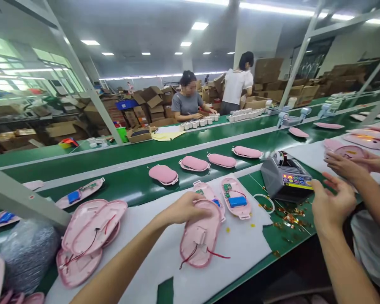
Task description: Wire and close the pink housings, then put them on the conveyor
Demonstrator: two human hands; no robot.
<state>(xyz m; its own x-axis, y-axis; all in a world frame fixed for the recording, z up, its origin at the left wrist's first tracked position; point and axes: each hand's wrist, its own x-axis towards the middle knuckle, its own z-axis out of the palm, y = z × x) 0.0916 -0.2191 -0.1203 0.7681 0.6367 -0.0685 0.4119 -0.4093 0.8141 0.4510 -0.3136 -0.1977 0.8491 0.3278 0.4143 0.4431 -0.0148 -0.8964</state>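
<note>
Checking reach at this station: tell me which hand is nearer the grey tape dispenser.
Right. The right hand hovers open just beside the grey tape dispenser, at its right edge. The left hand rests on a pink shell, well left of it.

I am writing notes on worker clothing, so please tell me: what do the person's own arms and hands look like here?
Both forearms are bare as far as the picture shows: no sleeve, no glove. The left hand and the right hand show no ring, watch or bracelet. Nails look short and unpainted, though they are small in the picture. Whether sleeves begin higher up cannot be seen.
</note>
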